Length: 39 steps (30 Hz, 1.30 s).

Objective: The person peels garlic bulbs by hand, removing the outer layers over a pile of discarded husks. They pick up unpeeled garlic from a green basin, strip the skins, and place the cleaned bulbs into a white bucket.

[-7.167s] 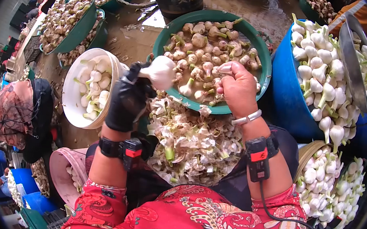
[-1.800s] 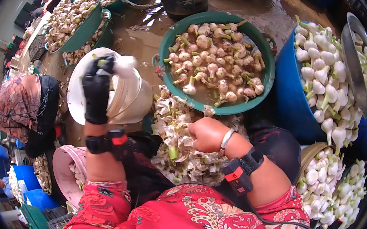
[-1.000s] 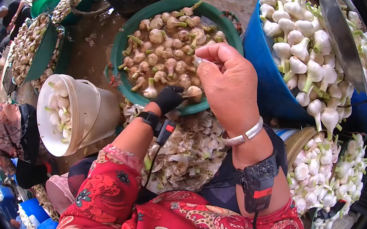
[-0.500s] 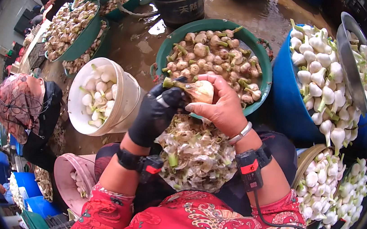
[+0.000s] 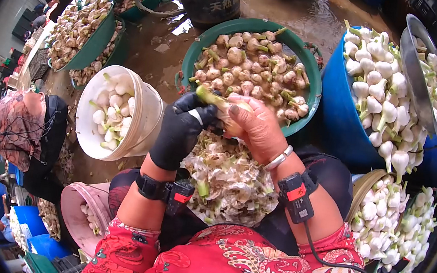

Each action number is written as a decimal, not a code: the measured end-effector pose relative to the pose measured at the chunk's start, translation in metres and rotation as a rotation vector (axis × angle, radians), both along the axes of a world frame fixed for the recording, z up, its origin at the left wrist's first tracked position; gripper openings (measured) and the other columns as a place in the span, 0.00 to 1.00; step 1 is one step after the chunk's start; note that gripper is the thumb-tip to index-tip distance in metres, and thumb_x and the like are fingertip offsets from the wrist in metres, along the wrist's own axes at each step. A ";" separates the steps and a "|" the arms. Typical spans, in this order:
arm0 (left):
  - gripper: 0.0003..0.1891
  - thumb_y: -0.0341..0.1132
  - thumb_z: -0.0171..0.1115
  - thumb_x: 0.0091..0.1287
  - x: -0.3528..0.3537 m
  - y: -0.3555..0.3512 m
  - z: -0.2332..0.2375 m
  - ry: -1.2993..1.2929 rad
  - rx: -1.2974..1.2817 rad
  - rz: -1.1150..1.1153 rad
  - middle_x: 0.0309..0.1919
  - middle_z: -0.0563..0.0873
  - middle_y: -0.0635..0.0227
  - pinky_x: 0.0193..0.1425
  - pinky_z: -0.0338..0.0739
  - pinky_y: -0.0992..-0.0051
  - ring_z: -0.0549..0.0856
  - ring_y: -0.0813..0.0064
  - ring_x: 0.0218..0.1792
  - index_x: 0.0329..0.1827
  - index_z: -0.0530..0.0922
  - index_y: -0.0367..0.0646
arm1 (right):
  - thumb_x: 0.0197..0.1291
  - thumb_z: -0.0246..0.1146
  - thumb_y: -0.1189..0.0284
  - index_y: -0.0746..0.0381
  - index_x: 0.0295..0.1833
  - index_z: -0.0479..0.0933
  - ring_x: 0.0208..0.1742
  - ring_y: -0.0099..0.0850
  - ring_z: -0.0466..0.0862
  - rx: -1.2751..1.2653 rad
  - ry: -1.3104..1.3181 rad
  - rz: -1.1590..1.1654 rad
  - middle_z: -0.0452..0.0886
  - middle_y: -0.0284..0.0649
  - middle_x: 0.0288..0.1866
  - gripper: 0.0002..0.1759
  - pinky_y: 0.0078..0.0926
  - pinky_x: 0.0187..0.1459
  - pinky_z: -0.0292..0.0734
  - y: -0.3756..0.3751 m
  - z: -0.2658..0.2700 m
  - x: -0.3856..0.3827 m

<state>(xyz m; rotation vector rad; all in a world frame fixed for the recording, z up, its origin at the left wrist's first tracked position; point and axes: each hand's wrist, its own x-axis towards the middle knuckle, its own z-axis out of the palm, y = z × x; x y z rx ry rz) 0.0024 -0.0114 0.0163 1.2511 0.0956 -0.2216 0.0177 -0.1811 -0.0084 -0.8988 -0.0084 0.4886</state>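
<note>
Both of my hands grip one garlic bulb (image 5: 213,99), its green cut stem pointing up and left. My left hand (image 5: 187,127), in a black glove with a white band on one finger, is closed around the stem side. My bare right hand (image 5: 260,128) wraps the bulb from the right, thumb pressed on it, hiding most of its body. Beneath my hands lies a heap of peeled garlic skins (image 5: 229,186) between my knees. Just beyond is a green tub (image 5: 315,101) of unpeeled, brownish garlic bulbs (image 5: 248,64).
To the left stand a white bucket (image 5: 148,112) with peeled garlic and a pink bucket (image 5: 72,211). A blue barrel (image 5: 338,101) heaped with white garlic stands at right. A black bucket (image 5: 207,0) is behind the tub. A person in a patterned head covering (image 5: 17,127) sits at left.
My right fingers have curled further over the bulb, covering more of it. The stem has tilted upward, and the whole view has shifted slightly.
</note>
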 end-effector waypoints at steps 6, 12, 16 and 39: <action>0.13 0.22 0.57 0.61 0.003 0.005 -0.016 -0.349 0.529 0.015 0.37 0.85 0.70 0.44 0.78 0.76 0.82 0.80 0.39 0.48 0.80 0.38 | 0.60 0.60 0.46 0.64 0.46 0.74 0.26 0.28 0.83 0.186 0.354 0.373 0.80 0.38 0.29 0.29 0.18 0.20 0.77 -0.014 0.002 0.005; 0.18 0.25 0.60 0.61 -0.003 0.000 -0.021 -0.473 0.698 -0.048 0.42 0.84 0.66 0.49 0.77 0.73 0.83 0.75 0.42 0.56 0.76 0.38 | 0.60 0.57 0.44 0.67 0.47 0.73 0.25 0.35 0.84 0.256 0.436 0.651 0.80 0.44 0.26 0.33 0.21 0.18 0.77 -0.014 -0.001 -0.004; 0.20 0.30 0.61 0.64 -0.003 0.013 -0.011 0.120 0.029 -0.064 0.38 0.82 0.67 0.41 0.77 0.76 0.81 0.78 0.35 0.59 0.73 0.38 | 0.62 0.59 0.50 0.65 0.49 0.71 0.26 0.34 0.84 0.118 0.399 0.247 0.80 0.43 0.31 0.27 0.26 0.23 0.81 -0.019 -0.003 0.003; 0.13 0.29 0.57 0.68 0.006 0.053 -0.027 -0.153 -0.024 0.219 0.39 0.82 0.64 0.43 0.80 0.71 0.83 0.73 0.36 0.53 0.75 0.36 | 0.56 0.59 0.77 0.69 0.53 0.73 0.37 0.24 0.80 -0.459 -0.210 0.170 0.81 0.39 0.39 0.18 0.23 0.40 0.77 -0.044 0.013 0.001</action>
